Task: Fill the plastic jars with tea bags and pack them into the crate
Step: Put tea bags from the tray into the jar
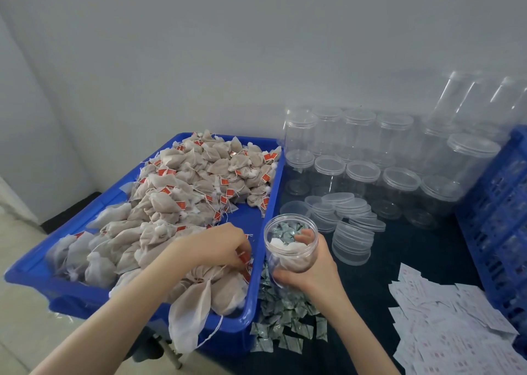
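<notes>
Jar [291,242] gripped by right hand [309,269]; left fingers [242,256] pinch tea bags [222,283]

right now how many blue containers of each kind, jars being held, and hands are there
blue tub: 1
blue crate: 1
open jar being held: 1
hands: 2, left hand gripping tea bags, right hand holding the jar
total: 5

- Two hands: left [219,246], right [309,263].
- One open jar [291,240] in the right hand.
- One blue tub [228,326] heaped with tea bags [182,186], too many to count.
- About ten lidded empty jars [362,177] in two rows, and some taller ones behind.
- One blue crate [496,212].
- Loose lids [352,240] stacked, number unclear.
</notes>
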The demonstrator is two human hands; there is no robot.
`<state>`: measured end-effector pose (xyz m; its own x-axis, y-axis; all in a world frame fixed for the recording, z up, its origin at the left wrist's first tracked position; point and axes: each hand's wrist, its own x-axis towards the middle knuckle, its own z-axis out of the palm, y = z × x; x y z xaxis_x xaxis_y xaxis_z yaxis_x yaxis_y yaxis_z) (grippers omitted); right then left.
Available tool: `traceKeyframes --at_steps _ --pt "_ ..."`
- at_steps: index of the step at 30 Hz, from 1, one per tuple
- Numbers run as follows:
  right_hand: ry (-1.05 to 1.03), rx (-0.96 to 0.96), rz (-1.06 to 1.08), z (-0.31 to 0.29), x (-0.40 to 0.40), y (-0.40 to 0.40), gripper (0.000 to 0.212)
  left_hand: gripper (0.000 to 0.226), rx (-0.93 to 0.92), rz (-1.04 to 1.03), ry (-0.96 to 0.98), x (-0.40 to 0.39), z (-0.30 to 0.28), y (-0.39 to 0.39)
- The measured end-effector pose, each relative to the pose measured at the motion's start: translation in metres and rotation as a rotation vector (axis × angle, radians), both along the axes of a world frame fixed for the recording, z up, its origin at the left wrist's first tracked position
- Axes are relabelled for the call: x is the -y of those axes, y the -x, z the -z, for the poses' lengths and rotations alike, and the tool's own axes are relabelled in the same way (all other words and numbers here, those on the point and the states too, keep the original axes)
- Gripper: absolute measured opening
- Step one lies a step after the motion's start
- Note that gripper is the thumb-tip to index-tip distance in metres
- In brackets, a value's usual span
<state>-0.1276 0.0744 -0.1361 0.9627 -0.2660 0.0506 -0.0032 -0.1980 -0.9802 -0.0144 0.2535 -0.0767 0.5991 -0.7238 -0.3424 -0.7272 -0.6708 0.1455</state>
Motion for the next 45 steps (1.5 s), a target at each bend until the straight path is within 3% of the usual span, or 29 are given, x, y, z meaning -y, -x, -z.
traceKeyframes --at_steps 5,9,12,15,21,24,34,40,45 --pt "0.018 0.0 -0.003 0.0 0.0 0.001 0.085 0.031 -0.187 0.059 -0.073 -0.001 -0.006 0.0" --pt "0.014 -0.003 -0.021 0.0 -0.001 0.002 0.085 0.046 -0.054 0.075 -0.197 0.005 -0.001 0.003" --pt "0.01 -0.008 -0.028 0.0 -0.001 0.003 0.086 0.043 0.022 0.102 -0.268 0.008 0.001 0.005" --pt "0.016 -0.007 -0.027 0.001 0.002 0.006 0.086 0.045 0.037 0.08 -0.228 0.005 -0.004 0.003" --pt "0.012 -0.007 -0.016 0.004 0.005 0.007 0.083 0.035 -0.221 0.035 -0.101 -0.016 -0.026 -0.001" --pt "0.001 -0.01 -0.021 0.005 0.004 0.008 0.084 0.024 -0.263 0.025 0.032 -0.023 -0.034 -0.001" --pt "0.009 -0.038 -0.03 0.01 0.002 0.01 0.092 0.038 -0.003 -0.154 0.588 -0.027 -0.065 0.002" --pt "-0.003 -0.028 -0.03 0.01 -0.001 0.008 0.09 0.039 0.112 -0.134 0.9 -0.004 -0.088 0.014" --pt "-0.002 -0.024 -0.03 0.008 -0.001 0.008 0.09 0.04 0.118 -0.068 1.039 0.022 -0.096 0.023"
